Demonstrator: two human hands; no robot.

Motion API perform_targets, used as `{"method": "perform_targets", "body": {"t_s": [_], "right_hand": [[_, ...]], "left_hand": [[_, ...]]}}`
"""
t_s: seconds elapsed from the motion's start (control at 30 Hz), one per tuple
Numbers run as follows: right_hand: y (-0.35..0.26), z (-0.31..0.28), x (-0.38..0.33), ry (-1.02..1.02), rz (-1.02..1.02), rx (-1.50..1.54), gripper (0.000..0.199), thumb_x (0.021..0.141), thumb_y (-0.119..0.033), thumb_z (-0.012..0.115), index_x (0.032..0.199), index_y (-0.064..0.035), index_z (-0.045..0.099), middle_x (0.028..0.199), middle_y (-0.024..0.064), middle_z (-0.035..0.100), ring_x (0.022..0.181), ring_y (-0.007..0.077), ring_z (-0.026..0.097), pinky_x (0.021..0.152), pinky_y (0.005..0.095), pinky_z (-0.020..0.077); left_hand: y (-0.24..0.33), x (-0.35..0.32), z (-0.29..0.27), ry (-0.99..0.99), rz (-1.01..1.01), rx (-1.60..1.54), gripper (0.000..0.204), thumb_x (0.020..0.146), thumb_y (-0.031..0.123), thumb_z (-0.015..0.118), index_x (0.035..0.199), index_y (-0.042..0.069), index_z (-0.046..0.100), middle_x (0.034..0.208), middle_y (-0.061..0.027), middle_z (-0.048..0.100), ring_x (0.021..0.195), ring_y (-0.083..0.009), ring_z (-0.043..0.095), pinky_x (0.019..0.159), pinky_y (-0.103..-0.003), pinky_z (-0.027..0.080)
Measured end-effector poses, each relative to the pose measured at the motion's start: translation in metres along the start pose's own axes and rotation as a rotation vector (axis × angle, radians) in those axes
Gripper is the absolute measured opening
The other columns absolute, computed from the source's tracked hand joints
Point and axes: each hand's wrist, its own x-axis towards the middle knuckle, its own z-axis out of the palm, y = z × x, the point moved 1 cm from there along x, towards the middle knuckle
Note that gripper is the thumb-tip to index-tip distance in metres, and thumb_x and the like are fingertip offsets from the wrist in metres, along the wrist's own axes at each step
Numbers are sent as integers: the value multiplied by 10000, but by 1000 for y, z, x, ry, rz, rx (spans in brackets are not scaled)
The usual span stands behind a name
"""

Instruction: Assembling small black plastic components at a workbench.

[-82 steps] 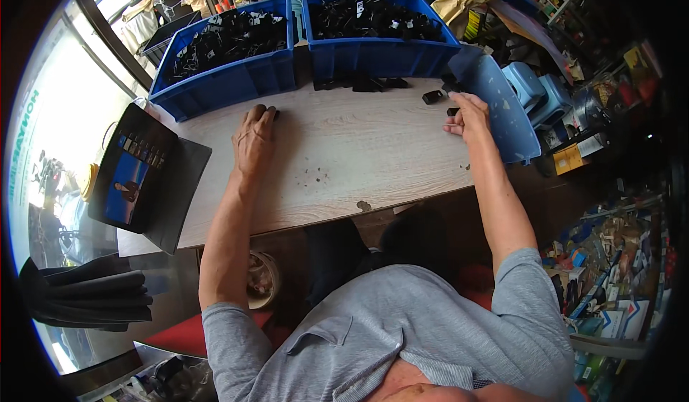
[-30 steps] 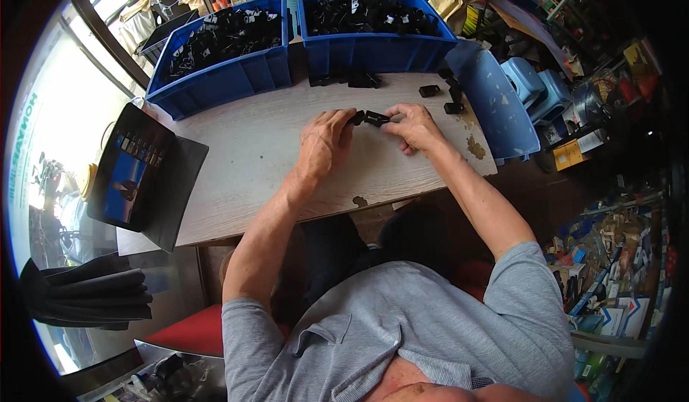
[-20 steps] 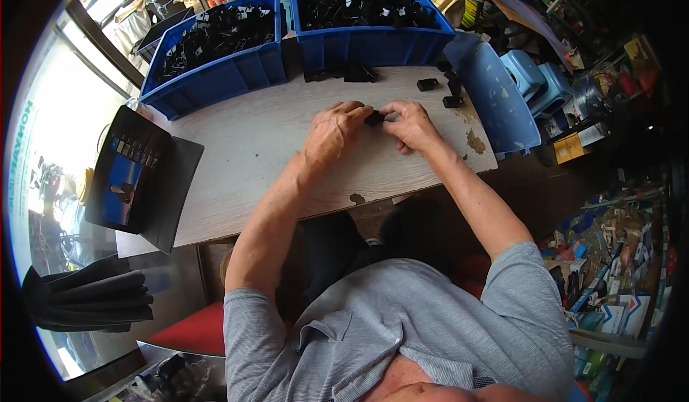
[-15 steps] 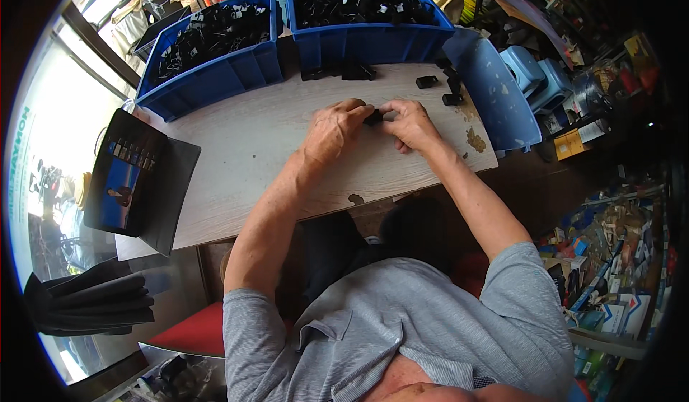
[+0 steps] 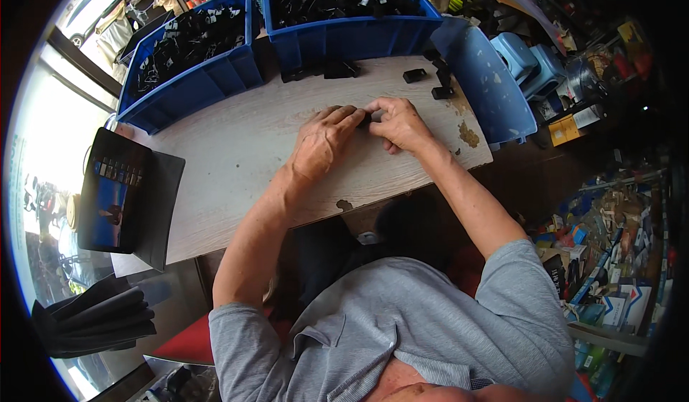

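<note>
Centrally, a little above the middle of the frame, a small black piece (image 5: 365, 118) sits pinched between the fingertips of both hands, largely covered, so its full shape cannot be told. The left hand (image 5: 321, 138) is back upward, its fingers bent and close together, the tips on the piece's left side. From the right, the right hand (image 5: 403, 125) meets it with thumb and index finger only narrowly parted at the piece, the lower fingers curling toward the palm. Both are over a pale wooden table (image 5: 251, 165). At the upper right of the frame, several black blocks (image 5: 415, 76) lie beside a light-blue bin (image 5: 495, 90). Along the top, a left blue crate (image 5: 197, 82) and a right blue crate (image 5: 352, 41) hold heaped black parts; dark flat pieces (image 5: 341, 69) lie before the latter. At the frame's left stands a lit tablet (image 5: 111, 197).
</note>
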Motion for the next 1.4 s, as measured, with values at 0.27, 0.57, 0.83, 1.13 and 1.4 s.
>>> {"method": "perform_targets", "body": {"t_s": [0.27,0.57,0.83,1.13,1.4], "right_hand": [[1,-4,6,-68,10,-59,377,815,-106,713,1187,-47,686,623,37,620,469,114,582,402,277,494],[6,-32,31,236,202,46,429,842,-188,802,1216,-46,645,875,104,683,468,138,577,404,295,490],[62,-176,84,862,236,162,286,844,-214,797,1058,-52,698,691,79,579,502,177,577,414,307,477],[39,-152,73,770,133,110,457,853,-190,771,1286,-90,660,810,123,658,529,169,595,459,313,537],[22,-128,92,501,26,1,447,860,-128,716,1303,-101,663,988,109,730,492,163,579,417,308,506]], "left_hand": [[15,-3,-1,-24,-6,141,418,871,71,619,1290,61,632,1238,-115,665,1178,-304,612,1035,-435,467],[9,-14,-3,53,-214,57,423,841,86,714,1257,51,639,1236,-139,661,1144,-357,613,987,-443,502],[6,-5,5,65,-158,109,311,825,84,717,1131,32,692,1173,-123,690,1134,-339,618,977,-436,506],[5,-10,1,53,-203,141,266,816,69,709,1080,40,707,1173,-115,689,1155,-334,606,995,-439,489],[3,-11,0,79,-237,133,238,803,67,722,1039,40,715,1178,-109,693,1162,-325,604,993,-437,487]]}}
